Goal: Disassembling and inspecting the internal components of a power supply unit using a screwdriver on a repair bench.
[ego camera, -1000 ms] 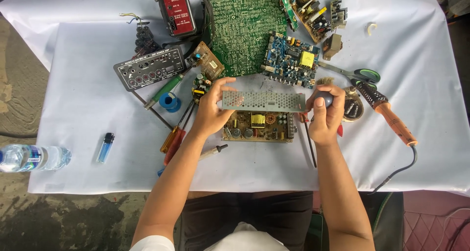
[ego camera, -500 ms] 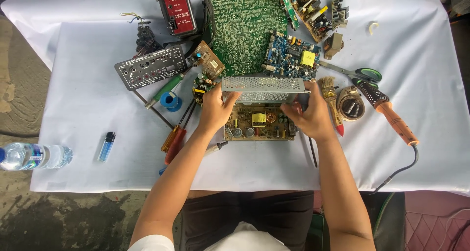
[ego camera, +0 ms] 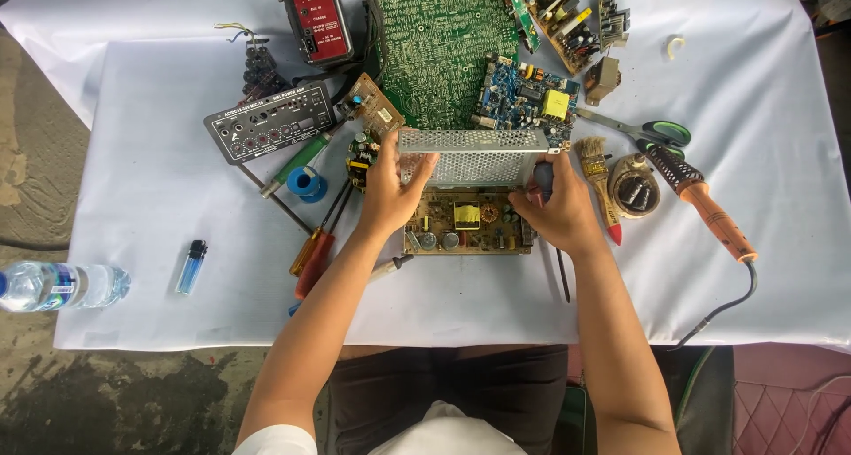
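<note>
Now both hands, L (ego camera: 390, 189) & R (ego camera: 560, 208), gripping perforated metal cover (ego camera: 470, 156), open circuit board (ego camera: 467, 226) beneath.

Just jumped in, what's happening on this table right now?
A person is holding a perforated metal cover with both hands, the left hand at its left end and the right hand at its right end. The cover is tilted up above an open power supply board on the white sheet. A soldering iron, scissors, screwdrivers and other circuit boards lie around.
</note>
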